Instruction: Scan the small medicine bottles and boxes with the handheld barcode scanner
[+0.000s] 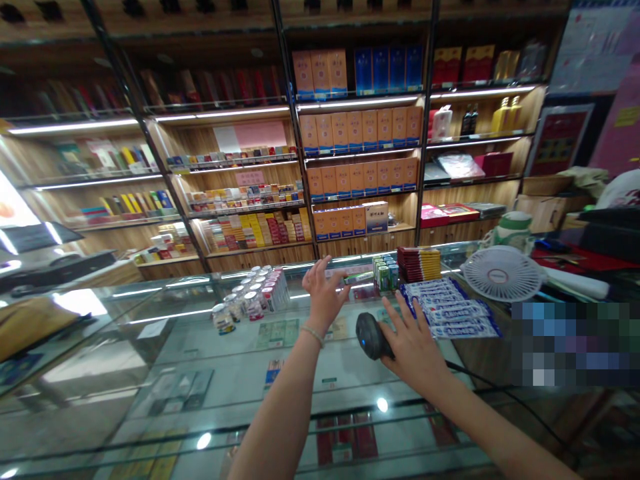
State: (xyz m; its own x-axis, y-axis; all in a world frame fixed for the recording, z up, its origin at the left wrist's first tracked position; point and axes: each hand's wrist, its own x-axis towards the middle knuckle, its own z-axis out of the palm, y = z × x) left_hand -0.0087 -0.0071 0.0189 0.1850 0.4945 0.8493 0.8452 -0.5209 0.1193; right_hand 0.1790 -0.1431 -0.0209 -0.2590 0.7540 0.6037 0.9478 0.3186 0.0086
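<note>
My left hand (324,293) reaches over the glass counter, thumb and forefinger pinched at one end of a slim green pack (360,277). Its other fingers are raised. My right hand (417,343) has a black barcode scanner (369,335) with a small blue light between thumb and forefinger, the other fingers spread forward. Part of the scanner's handle is hidden by that hand. Just beyond stand small green packs (386,273) in a group. Blue-and-white long packets (450,307) lie fanned out near my right fingertips.
Rows of small jars (253,297) stand left on the glass counter (200,347). Red-and-yellow packs (419,264) are stacked behind the packets. A white fan (503,273) and a green-and-white jug (513,230) are at right. A black cable (510,393) trails right. Stocked shelves (360,160) line the wall.
</note>
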